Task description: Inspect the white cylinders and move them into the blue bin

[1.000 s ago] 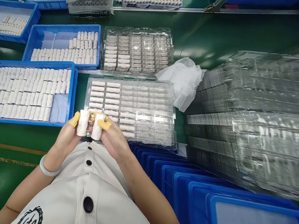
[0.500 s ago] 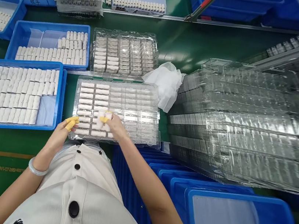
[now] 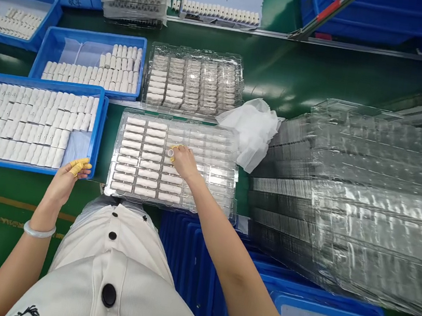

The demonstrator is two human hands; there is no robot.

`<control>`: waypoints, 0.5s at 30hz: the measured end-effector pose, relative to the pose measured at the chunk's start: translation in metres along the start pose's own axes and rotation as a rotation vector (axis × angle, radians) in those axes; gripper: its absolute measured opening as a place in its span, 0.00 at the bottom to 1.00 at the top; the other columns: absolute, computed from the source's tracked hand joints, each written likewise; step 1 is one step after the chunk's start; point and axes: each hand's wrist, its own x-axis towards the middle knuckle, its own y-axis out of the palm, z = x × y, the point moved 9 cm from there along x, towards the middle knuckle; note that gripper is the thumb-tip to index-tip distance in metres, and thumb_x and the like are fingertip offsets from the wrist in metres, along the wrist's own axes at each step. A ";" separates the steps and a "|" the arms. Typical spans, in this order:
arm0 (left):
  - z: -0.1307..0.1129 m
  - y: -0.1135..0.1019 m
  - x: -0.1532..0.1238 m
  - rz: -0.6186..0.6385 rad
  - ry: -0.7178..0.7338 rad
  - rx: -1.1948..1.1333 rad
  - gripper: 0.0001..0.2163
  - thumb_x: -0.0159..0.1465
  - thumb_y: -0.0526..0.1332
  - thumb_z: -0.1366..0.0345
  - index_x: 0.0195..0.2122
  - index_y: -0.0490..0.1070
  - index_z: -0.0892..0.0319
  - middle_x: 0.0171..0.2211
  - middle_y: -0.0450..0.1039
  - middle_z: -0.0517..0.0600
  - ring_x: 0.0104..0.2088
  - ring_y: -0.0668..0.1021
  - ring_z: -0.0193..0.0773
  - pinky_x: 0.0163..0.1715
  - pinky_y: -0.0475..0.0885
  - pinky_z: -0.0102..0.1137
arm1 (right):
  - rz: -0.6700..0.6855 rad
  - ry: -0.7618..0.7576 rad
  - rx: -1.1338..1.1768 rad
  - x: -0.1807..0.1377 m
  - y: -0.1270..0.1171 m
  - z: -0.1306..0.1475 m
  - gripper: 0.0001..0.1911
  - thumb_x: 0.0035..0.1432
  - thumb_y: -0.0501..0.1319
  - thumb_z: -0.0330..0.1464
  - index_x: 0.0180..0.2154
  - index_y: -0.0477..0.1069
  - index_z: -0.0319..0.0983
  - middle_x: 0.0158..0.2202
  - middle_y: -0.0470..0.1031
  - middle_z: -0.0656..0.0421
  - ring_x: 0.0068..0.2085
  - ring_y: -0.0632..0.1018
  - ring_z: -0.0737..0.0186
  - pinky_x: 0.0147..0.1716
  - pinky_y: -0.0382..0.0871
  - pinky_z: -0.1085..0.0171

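My right hand (image 3: pixel 184 163), with yellow finger cots on its fingertips, pinches a small white cylindrical piece (image 3: pixel 171 153) whose round end faces me. It is over the middle of a clear plastic blister tray (image 3: pixel 111 175), whose left columns hold rows of white cylindrical pieces (image 3: pixel 148 174) lying on their sides. My left hand (image 3: pixel 69 175), also in yellow finger cots, is empty with fingers stretched out. It lies at the lower right corner of a blue bin (image 3: pixel 99 134) packed with rows of similar white pieces (image 3: pixel 20 120).
Behind the tray are another filled clear tray (image 3: pixel 194 80) and a second blue bin (image 3: pixel 94 37). A crumpled white sheet (image 3: pixel 254 130) touches the tray's right side. Tall stacks of clear trays (image 3: pixel 365 200) stand at right. Blue bins (image 3: pixel 331 306) are stacked below the bench.
My left hand has moved from the tray's left edge to the blue bin's corner. My right hand has shifted up the tray to another column; white pieces now fill the third column's lower slots.
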 end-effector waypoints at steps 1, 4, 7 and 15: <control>0.000 -0.008 0.005 -0.028 0.022 0.065 0.20 0.55 0.63 0.57 0.45 0.74 0.65 0.42 0.77 0.58 0.40 0.78 0.43 0.43 0.72 0.37 | -0.012 -0.005 0.007 0.004 -0.001 -0.001 0.11 0.61 0.59 0.34 0.44 0.70 0.34 0.48 0.71 0.53 0.52 0.70 0.54 0.54 0.60 0.49; -0.001 -0.039 0.024 -0.144 0.062 0.320 0.20 0.61 0.56 0.59 0.51 0.71 0.66 0.45 0.76 0.59 0.45 0.77 0.44 0.46 0.72 0.37 | -0.054 -0.043 0.087 0.011 -0.001 -0.001 0.08 0.60 0.60 0.33 0.39 0.71 0.34 0.45 0.72 0.51 0.50 0.71 0.54 0.53 0.60 0.49; -0.001 -0.072 0.047 -0.258 0.053 0.513 0.20 0.62 0.56 0.64 0.53 0.69 0.67 0.50 0.73 0.61 0.52 0.74 0.47 0.53 0.66 0.39 | -0.122 -0.104 0.225 0.007 -0.003 0.000 0.04 0.57 0.57 0.26 0.34 0.70 0.35 0.41 0.73 0.47 0.50 0.69 0.52 0.55 0.55 0.48; 0.005 -0.108 0.096 -0.470 -0.144 0.908 0.19 0.63 0.61 0.62 0.54 0.67 0.62 0.58 0.64 0.58 0.57 0.68 0.50 0.55 0.63 0.51 | -0.269 -0.122 0.369 -0.028 0.000 0.000 0.12 0.52 0.54 0.23 0.37 0.70 0.40 0.39 0.71 0.47 0.51 0.66 0.46 0.55 0.52 0.44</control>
